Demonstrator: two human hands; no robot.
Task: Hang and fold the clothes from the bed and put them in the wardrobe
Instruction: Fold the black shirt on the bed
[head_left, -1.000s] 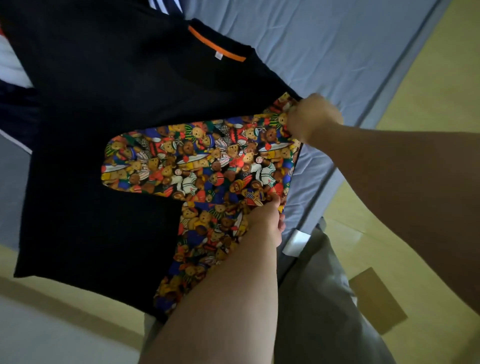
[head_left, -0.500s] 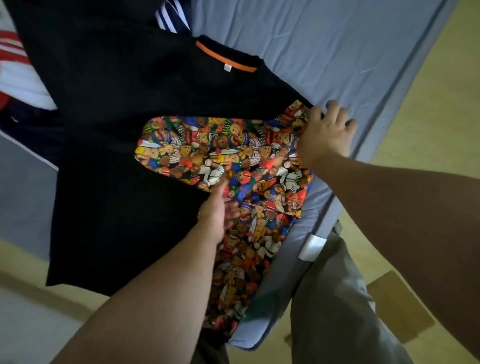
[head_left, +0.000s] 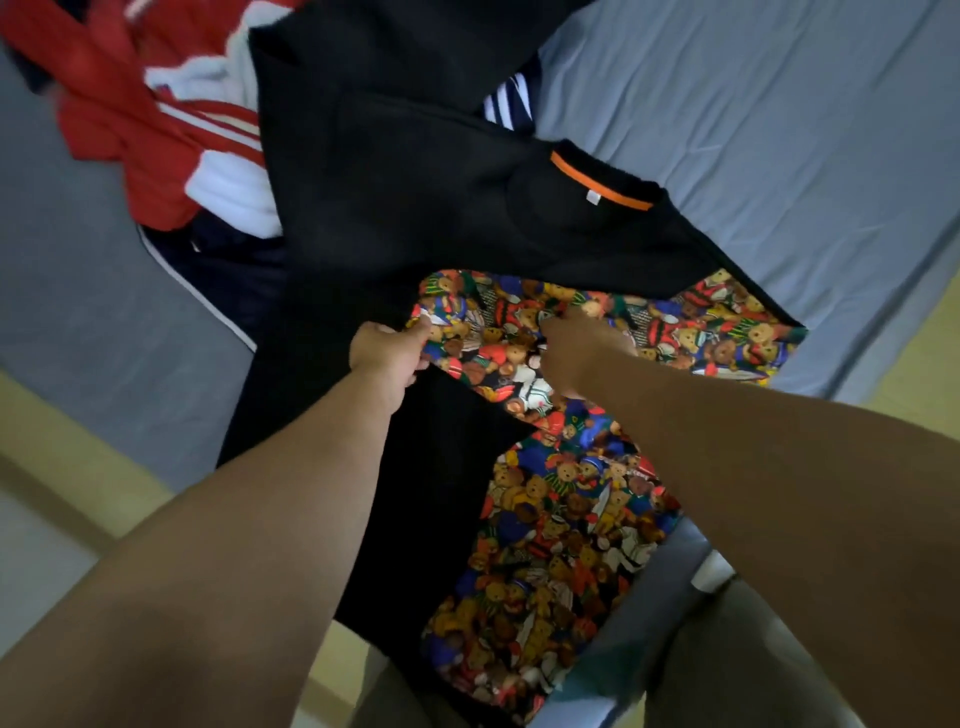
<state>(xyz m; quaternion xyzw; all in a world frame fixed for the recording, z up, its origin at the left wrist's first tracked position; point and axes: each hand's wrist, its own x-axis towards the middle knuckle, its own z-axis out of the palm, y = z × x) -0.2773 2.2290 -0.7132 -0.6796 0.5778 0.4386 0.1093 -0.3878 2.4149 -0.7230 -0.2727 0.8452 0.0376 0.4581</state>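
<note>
Bear-print sleeve (head_left: 488, 343) end in left grip (head_left: 387, 357)

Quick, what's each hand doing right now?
Left hand: closed, grip on the end of the teddy-bear-print sleeve.
Right hand: closed, apparently pinching the same sleeve further along.

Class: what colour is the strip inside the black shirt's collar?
The strip is orange; head view.

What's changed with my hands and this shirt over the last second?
Left hand slid along to the end of the teddy-print sleeve and grips it. Right hand left the shoulder corner for mid-sleeve; its grip is unclear. The black shirt stays spread on the bed.
</note>
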